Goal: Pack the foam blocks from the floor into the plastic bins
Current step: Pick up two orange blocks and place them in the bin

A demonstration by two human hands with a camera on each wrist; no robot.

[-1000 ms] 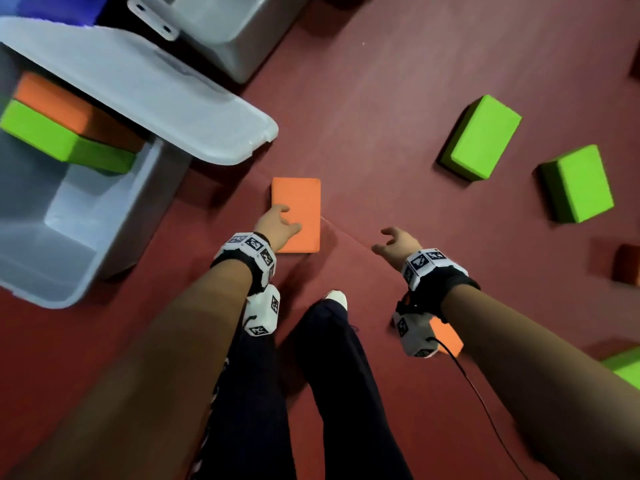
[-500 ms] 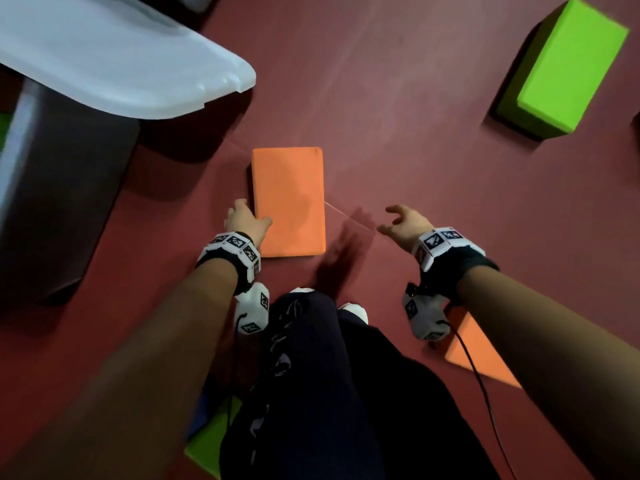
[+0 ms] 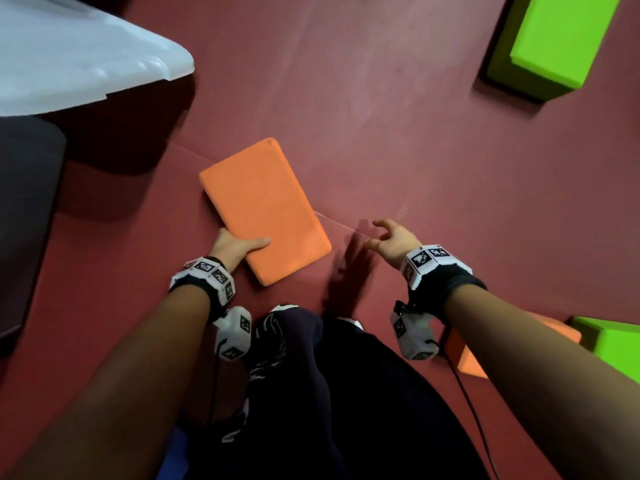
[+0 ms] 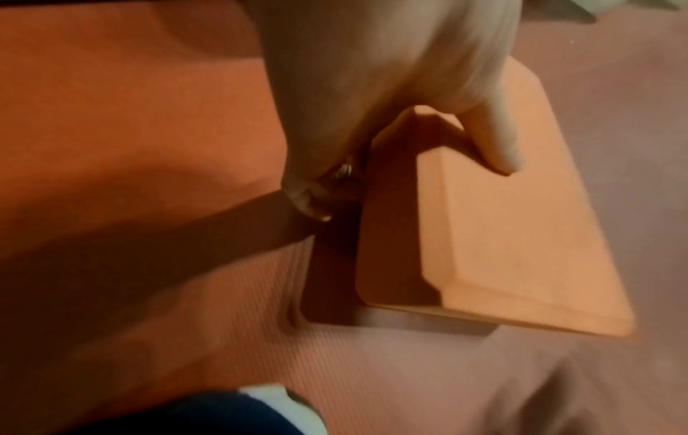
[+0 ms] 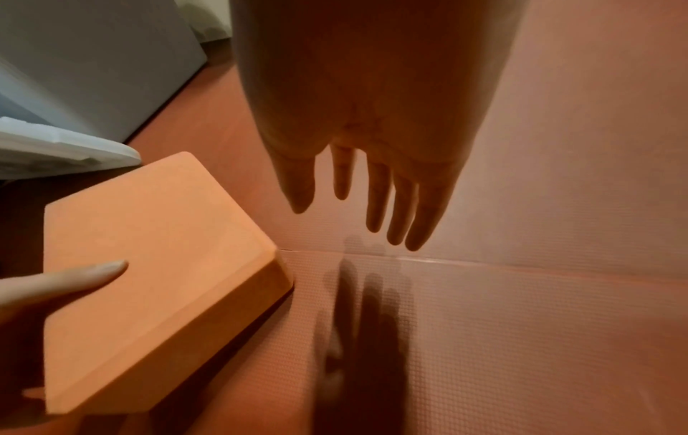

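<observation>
- Left hand [image 3: 239, 245] pinched orange foam block [image 3: 263, 209] at its near corner, thumb on top, block tilted off floor [image 3: 398, 133].
- Right hand [image 3: 391, 239] spread, empty.
- Risk: one-corner grip could let block twist, drop.

The orange block [image 3: 265, 211] looks like matt, fine-grained foam, the red floor [image 5: 521, 338] a dimpled, textured mat, and the white lid [image 3: 69, 57] at ten o'clock smooth, slightly glossy plastic.
</observation>
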